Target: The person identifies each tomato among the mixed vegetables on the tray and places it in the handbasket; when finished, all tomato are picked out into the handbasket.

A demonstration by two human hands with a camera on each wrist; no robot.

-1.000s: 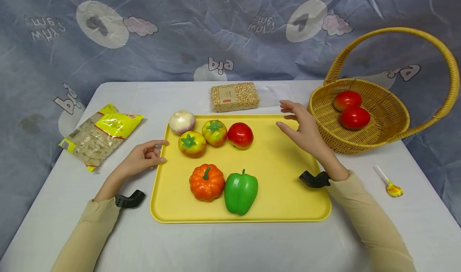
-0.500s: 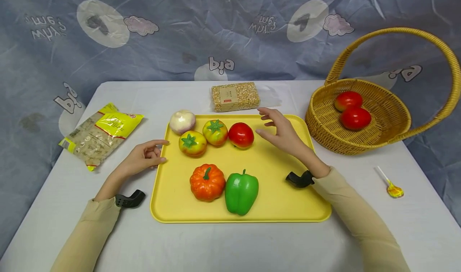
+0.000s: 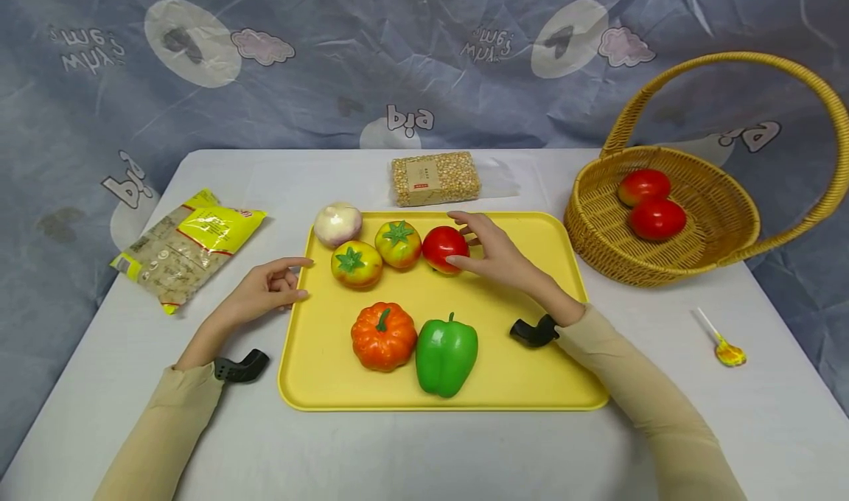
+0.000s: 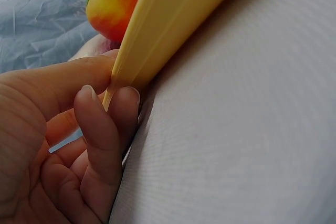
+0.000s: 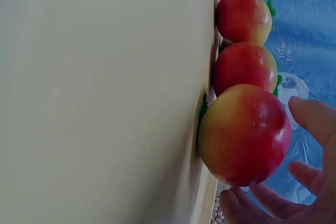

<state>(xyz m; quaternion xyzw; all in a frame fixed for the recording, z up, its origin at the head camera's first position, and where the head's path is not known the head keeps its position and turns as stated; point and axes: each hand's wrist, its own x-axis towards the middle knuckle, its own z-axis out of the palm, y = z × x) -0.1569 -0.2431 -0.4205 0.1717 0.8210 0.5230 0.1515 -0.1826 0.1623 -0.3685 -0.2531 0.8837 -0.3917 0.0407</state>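
Observation:
On the yellow tray [image 3: 325,368], my right hand [image 3: 499,259] reaches around a red tomato [image 3: 439,244], fingers spread beyond it and thumb on the near side. In the right wrist view a gap shows between the thumb and this tomato [image 5: 244,135], which lies stem down; contact at the fingertips is unclear. My left hand [image 3: 260,292] pinches the tray's left rim; the left wrist view shows this hand's thumb [image 4: 63,85] above the rim and fingertips below. Two yellow-red tomatoes [image 3: 357,267] with green tops and a garlic bulb [image 3: 338,225] sit left of the red tomato.
An orange pumpkin [image 3: 383,337] and a green bell pepper [image 3: 446,357] lie at the tray's front. A wicker basket [image 3: 613,265] holding two red tomatoes [image 3: 657,219] stands right. A corn bag [image 3: 434,179], a yellow-ended bag [image 3: 189,254] and a lollipop [image 3: 729,352] surround the tray.
My right hand has moved left from near the basket, across the tray, to the red tomato. The left hand has stayed at the tray's rim.

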